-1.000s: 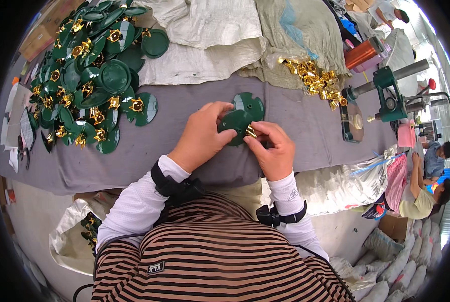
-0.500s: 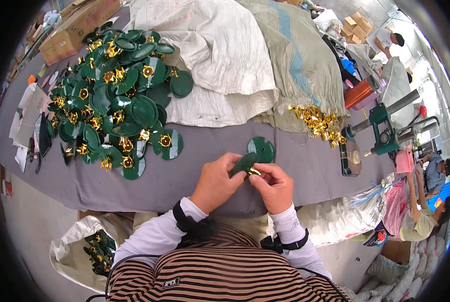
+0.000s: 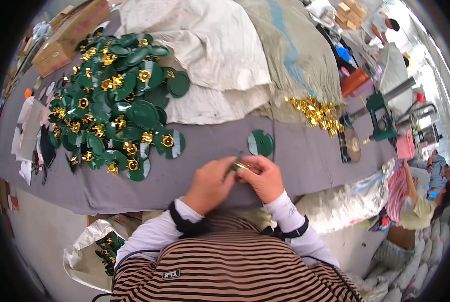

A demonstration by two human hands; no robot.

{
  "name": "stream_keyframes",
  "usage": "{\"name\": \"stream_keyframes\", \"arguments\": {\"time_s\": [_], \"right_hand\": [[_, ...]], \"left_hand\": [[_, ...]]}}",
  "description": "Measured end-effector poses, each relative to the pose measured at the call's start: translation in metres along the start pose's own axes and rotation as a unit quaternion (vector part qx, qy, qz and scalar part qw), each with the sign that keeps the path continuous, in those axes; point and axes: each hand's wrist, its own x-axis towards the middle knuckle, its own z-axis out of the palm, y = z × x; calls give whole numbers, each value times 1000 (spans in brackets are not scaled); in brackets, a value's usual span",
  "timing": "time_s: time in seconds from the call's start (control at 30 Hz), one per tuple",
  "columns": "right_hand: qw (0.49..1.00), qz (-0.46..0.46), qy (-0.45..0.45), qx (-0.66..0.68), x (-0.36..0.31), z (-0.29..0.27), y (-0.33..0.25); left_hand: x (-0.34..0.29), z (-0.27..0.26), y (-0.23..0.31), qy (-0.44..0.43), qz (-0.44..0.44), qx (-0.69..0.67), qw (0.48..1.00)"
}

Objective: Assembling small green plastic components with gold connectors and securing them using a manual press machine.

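Observation:
Over the table's near edge, my left hand (image 3: pixel 211 185) is closed on a green disc (image 3: pixel 232 166), tilted nearly edge-on and blurred. My right hand (image 3: pixel 264 179), its thumb and fingers pinched, grips a small shiny gold piece (image 3: pixel 241 165) against the disc's face. Fingers partly hide both parts. Just beyond my hands, a second green disc (image 3: pixel 261 143) with a small centre hole lies flat on the grey cloth. To the left spreads a large heap of green discs (image 3: pixel 145 115), many with gold crown-shaped pieces (image 3: pixel 167 140) on them.
Loose gold pieces (image 3: pixel 319 117) spill from a woven sack (image 3: pixel 298 75); a white sack (image 3: pixel 225 60) lies beside it. A green hand press (image 3: pixel 381 117) stands at the right. An open bag (image 3: pixel 86 251) with green parts sits below left. Other people are at the far right.
The disc has turned from showing its face to nearly edge-on. Both hands have shifted slightly left. The gold piece stays between my right fingers.

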Motion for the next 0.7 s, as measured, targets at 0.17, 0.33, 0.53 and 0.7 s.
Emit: {"name": "stream_keyframes", "arguments": {"time_s": [0.17, 0.33, 0.53, 0.7], "right_hand": [[852, -309, 49, -421, 35, -37, -18], [774, -340, 96, -526, 61, -52, -17], [861, -273, 50, -427, 93, -89, -20], [774, -326, 201, -504, 154, -123, -48]], "left_hand": [[42, -94, -16, 195, -125, -50, 972], [77, -191, -37, 331, -18, 301, 894], [76, -53, -6, 0, -30, 127, 991], [89, 45, -12, -128, 154, 165, 966]]}}
